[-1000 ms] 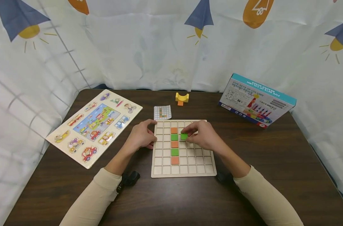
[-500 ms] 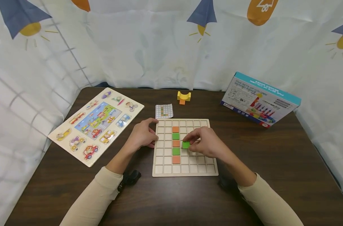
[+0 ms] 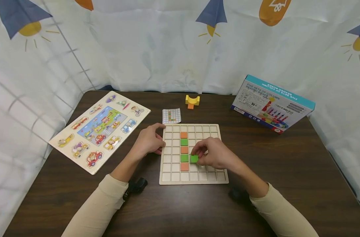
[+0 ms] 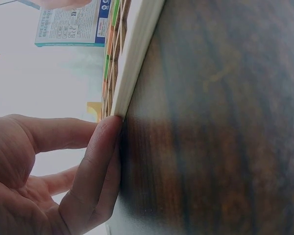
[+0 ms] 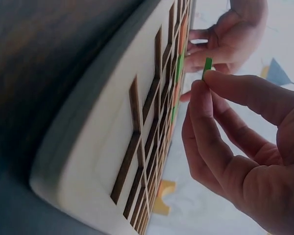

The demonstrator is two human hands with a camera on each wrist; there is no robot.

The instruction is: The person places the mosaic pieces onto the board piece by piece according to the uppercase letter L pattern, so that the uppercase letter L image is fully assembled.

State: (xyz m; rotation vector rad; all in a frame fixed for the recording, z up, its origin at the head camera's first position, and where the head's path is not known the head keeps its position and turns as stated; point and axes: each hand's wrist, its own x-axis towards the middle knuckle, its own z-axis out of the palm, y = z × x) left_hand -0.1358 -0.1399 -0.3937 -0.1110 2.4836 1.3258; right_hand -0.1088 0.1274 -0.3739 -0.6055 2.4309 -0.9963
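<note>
In the head view, a light wooden grid board [image 3: 207, 177] lies on the dark table. One column holds alternating orange tiles [image 3: 184, 167] and green tiles [image 3: 184, 158]. My right hand [image 3: 216, 154] pinches another green tile [image 3: 194, 159] between thumb and index fingertip, just right of the column's lower green tile. The right wrist view shows this pinched tile [image 5: 207, 67] tilted and raised off the board. Along the board's left side, my left hand [image 3: 148, 140] touches the edge with thumb and index finger spread; its fingertips [image 4: 110, 127] press against the edge in the left wrist view.
A small pattern card [image 3: 172, 116] lies behind the board's far left corner. Farther back stand a yellow arched block and an orange piece [image 3: 190, 106]. A picture puzzle board [image 3: 99, 131] lies at left, and a printed box [image 3: 273, 103] stands at back right.
My right hand has moved toward me with the green tile, from beside the upper green tile down to beside the lower one. The left hand stays at the board's edge.
</note>
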